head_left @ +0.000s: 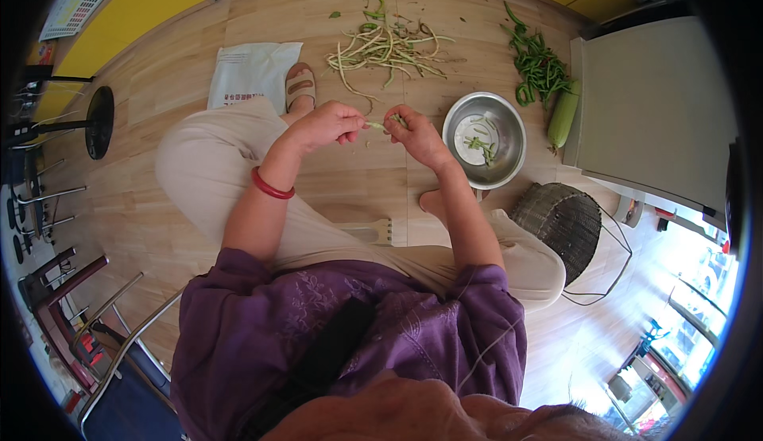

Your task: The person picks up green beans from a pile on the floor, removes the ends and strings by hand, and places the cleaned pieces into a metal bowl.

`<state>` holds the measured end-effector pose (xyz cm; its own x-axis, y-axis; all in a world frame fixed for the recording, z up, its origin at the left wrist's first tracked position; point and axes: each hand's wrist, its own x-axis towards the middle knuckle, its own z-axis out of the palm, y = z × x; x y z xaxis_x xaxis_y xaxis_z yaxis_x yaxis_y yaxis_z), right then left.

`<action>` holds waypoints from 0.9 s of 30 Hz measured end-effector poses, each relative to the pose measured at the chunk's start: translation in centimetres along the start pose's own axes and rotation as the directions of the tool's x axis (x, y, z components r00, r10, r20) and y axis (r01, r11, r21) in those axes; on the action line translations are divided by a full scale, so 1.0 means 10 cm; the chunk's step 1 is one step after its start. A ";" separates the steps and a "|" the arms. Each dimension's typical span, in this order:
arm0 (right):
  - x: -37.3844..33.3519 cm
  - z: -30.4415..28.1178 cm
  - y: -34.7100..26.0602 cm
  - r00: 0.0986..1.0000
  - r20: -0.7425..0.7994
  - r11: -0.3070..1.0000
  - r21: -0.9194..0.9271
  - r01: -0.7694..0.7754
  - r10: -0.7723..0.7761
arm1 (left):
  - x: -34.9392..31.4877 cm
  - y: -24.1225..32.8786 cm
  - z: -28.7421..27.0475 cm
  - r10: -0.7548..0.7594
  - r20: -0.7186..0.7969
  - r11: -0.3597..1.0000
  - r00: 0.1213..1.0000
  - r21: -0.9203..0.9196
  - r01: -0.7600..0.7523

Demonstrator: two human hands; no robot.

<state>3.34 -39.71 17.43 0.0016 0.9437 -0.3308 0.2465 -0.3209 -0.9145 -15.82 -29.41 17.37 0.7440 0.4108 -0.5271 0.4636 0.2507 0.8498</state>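
In front of me my left hand and my right hand are close together, with a short green bean stretched between their fingertips. Both hands have their fingers closed on it. To the right of my right hand stands a steel bowl with several short green bean pieces at its bottom. Beyond my hands, a loose pile of long beans, pale and green, lies on the wooden floor. Part of the bean is hidden in my right fingers.
Green peppers and a long green gourd lie beside a grey cabinet at the right. A dark wicker basket is by my right knee. A white bag lies at the far left, near my sandalled foot.
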 end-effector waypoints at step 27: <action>0.17 0.26 0.42 0.938 -0.130 0.669 0.732 -0.129 0.322 | 0.21 -0.28 0.77 0.453 -0.472 0.853 0.756 0.476 -0.214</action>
<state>1.87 -39.69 12.42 0.2067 0.7917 -0.5748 -0.5441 -0.3952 -0.7401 -11.88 -36.01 13.83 0.5456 0.8379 -0.0119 0.4652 -0.2910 0.8360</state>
